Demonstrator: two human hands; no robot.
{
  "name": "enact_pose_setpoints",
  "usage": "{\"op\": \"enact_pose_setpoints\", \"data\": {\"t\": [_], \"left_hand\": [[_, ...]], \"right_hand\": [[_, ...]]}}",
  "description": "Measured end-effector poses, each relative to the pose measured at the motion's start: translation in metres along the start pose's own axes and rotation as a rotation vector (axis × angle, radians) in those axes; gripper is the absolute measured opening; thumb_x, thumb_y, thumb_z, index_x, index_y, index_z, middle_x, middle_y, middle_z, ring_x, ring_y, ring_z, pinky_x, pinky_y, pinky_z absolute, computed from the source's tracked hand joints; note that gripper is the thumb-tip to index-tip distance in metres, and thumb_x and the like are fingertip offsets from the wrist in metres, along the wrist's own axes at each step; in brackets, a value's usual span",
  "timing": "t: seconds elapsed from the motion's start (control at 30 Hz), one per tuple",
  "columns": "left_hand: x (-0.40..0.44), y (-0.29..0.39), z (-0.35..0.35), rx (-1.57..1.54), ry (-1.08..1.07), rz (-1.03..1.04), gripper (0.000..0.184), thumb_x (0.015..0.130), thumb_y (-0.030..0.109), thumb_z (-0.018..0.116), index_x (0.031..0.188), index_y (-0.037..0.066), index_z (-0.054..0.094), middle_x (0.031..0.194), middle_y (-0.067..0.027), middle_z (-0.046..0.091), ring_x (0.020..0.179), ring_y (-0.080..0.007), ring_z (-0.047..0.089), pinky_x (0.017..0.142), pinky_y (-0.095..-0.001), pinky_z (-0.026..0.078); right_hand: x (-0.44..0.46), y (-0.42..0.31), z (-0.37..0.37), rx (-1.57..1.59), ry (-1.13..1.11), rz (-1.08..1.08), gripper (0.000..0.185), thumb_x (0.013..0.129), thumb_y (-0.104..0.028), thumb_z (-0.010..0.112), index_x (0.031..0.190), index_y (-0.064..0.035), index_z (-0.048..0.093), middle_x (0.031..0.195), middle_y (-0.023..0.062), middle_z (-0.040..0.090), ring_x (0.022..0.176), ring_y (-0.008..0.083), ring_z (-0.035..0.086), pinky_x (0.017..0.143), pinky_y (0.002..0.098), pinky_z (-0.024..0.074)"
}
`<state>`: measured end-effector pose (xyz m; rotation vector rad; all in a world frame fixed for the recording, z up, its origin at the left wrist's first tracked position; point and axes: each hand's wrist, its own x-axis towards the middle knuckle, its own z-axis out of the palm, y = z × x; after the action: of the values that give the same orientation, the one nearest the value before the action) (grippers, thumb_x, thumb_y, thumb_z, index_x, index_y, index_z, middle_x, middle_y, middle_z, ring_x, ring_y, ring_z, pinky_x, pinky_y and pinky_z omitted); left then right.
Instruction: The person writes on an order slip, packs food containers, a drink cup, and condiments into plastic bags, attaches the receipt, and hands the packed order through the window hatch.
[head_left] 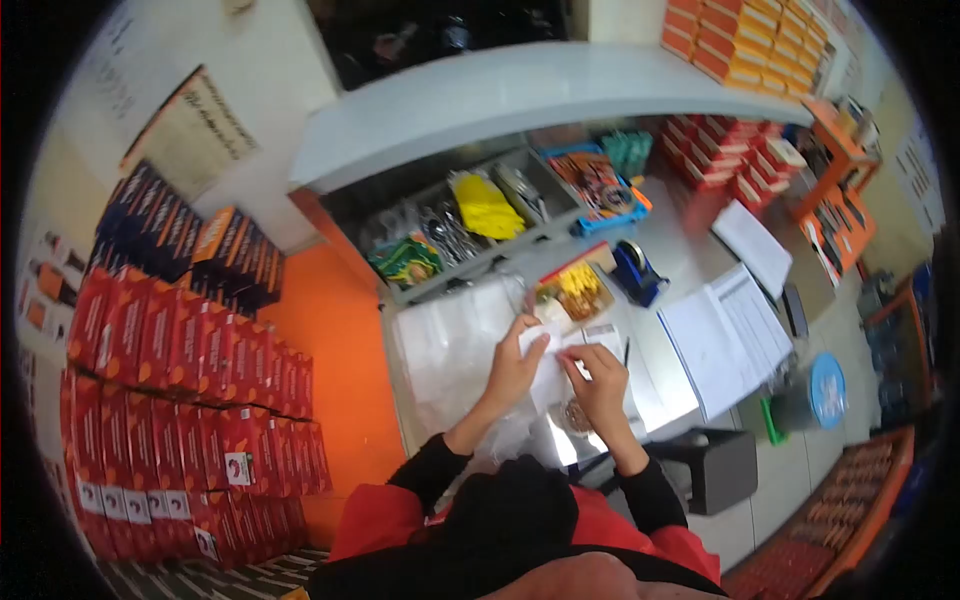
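Red-and-black clothing [390, 520] of the wearer occupies the bottom center of the frame, nearest the camera, with both forearms extending upward over the work table [650, 345]. Left hand [515, 365]: closed, with a white sheet [546, 372] gripped between thumb and fingers. Right hand [598, 388]: fingers bent, thumb and forefinger brought together at the right edge of the same sheet; whether they pinch it firmly cannot be told. The white sheet is located at the center of the frame, between the hands. Directly above it sits an open box [603, 300] containing yellow and brown food [580, 285]. A blue tape dispenser [648, 285] stands just beside the box, to its right. Clear plastic bags [450, 335] lie flat to the left of the left hand. A black pen [627, 350] is positioned near the right hand, and printed papers [725, 340] lie farther right. Above the bags, a gray divided tray [558, 203] holds a yellow bag [487, 206] and other packets. Red boxes [150, 420] are stacked in rows at the lower left of the frame; orange-and-yellow boxes [745, 40] are stacked on the pale upper counter [480, 100] at the upper right.
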<state>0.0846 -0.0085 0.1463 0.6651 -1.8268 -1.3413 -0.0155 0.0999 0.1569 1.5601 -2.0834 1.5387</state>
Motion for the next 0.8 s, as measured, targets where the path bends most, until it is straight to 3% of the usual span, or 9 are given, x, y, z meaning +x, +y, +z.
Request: {"op": "enact_pose_setpoints", "data": {"t": [0.13,0.23,0.27,0.37,0.47,0.57,0.63,0.67,0.8], "left_hand": [[0.001,-0.03,-0.013,-0.298,0.021,-0.258,0.01,0.086,0.011,0.057,0.091,0.008,0.049,0.08,-0.0032,0.056,0.076,-0.0095,0.052,0.067,-0.0235,0.041],[0.004,-0.04,-0.03,-0.445,0.022,-0.556,0.009,0.086,0.012,0.058,0.089,0.009,0.05,0.081,-0.0001,0.056,0.073,-0.0071,0.051,0.063,-0.0211,0.04],[0.007,-0.045,-0.034,-0.236,0.119,-0.569,0.014,0.084,0.014,0.06,0.089,0.006,0.05,0.081,-0.0045,0.057,0.077,-0.0132,0.054,0.066,-0.0256,0.043],[0.02,-0.134,-0.059,0.342,0.291,-0.043,0.027,0.081,0.016,0.064,0.1,0.004,0.049,0.085,-0.0108,0.059,0.082,-0.0235,0.058,0.073,-0.0333,0.045],[0.014,-0.135,-0.086,0.545,0.196,-0.272,0.049,0.079,0.017,0.065,0.119,0.002,0.041,0.104,-0.0175,0.056,0.105,-0.0328,0.052,0.089,-0.0415,0.039],[-0.018,-0.076,-0.079,1.148,0.353,-0.213,0.064,0.079,0.017,0.064,0.131,0.003,0.03,0.123,-0.0183,0.045,0.123,-0.0364,0.035,0.1,-0.0438,0.029],[-0.045,-0.033,-0.072,0.905,0.375,0.023,0.064,0.079,0.016,0.063,0.132,0.004,0.031,0.13,-0.0185,0.037,0.129,-0.0371,0.022,0.104,-0.0459,0.021],[-0.062,-0.019,-0.06,0.786,0.434,0.119,0.056,0.078,0.011,0.062,0.127,0.004,0.038,0.123,-0.0186,0.044,0.123,-0.0374,0.033,0.1,-0.0462,0.028],[-0.15,-0.006,-0.013,0.587,0.185,0.551,0.045,0.071,0.005,0.066,0.112,0.004,0.045,0.107,-0.0159,0.054,0.099,-0.0346,0.054,0.084,-0.0433,0.044]], "right_hand": [[-0.009,-0.015,-0.002,0.015,-0.138,0.065,0.014,0.07,-0.008,0.071,0.082,-0.0087,0.064,0.084,0.0077,0.059,0.072,0.0248,0.06,0.062,0.0319,0.048],[-0.011,-0.022,-0.005,0.03,-0.133,-0.084,0.014,0.07,-0.008,0.07,0.082,-0.0088,0.064,0.092,0.0094,0.056,0.085,0.0286,0.058,0.07,0.0354,0.0471],[-0.012,-0.024,-0.009,0.017,-0.152,-0.097,0.015,0.07,-0.005,0.069,0.083,-0.0068,0.062,0.095,0.0107,0.055,0.093,0.031,0.055,0.077,0.037,0.0453],[-0.014,-0.028,-0.022,0.121,-0.137,0.005,0.016,0.071,-0.004,0.068,0.085,-0.0054,0.06,0.095,0.0116,0.055,0.091,0.0313,0.056,0.076,0.0354,0.0453],[-0.02,-0.017,-0.037,0.34,-0.131,0.183,0.014,0.074,-0.001,0.065,0.086,-0.0024,0.057,0.095,0.0132,0.058,0.089,0.0271,0.058,0.078,0.0321,0.0448],[-0.038,0.008,-0.059,0.452,-0.08,0.31,0.014,0.073,0.001,0.066,0.083,-0.0018,0.057,0.092,0.0129,0.062,0.087,0.0213,0.059,0.078,0.0286,0.045],[-0.057,0.033,-0.08,0.351,-0.1,0.321,0.013,0.071,0.001,0.067,0.079,-0.0015,0.057,0.09,0.0128,0.063,0.086,0.0205,0.06,0.078,0.0285,0.045],[-0.069,0.044,-0.09,0.335,-0.112,0.369,0.014,0.071,0.004,0.067,0.077,0.0,0.056,0.087,0.0105,0.061,0.086,0.0161,0.058,0.077,0.0265,0.0463],[-0.11,0.067,-0.137,0.21,-0.243,0.338,0.015,0.066,-0.001,0.072,0.076,-0.0021,0.061,0.09,0.0119,0.062,0.087,0.0243,0.059,0.077,0.0301,0.0452]]}}
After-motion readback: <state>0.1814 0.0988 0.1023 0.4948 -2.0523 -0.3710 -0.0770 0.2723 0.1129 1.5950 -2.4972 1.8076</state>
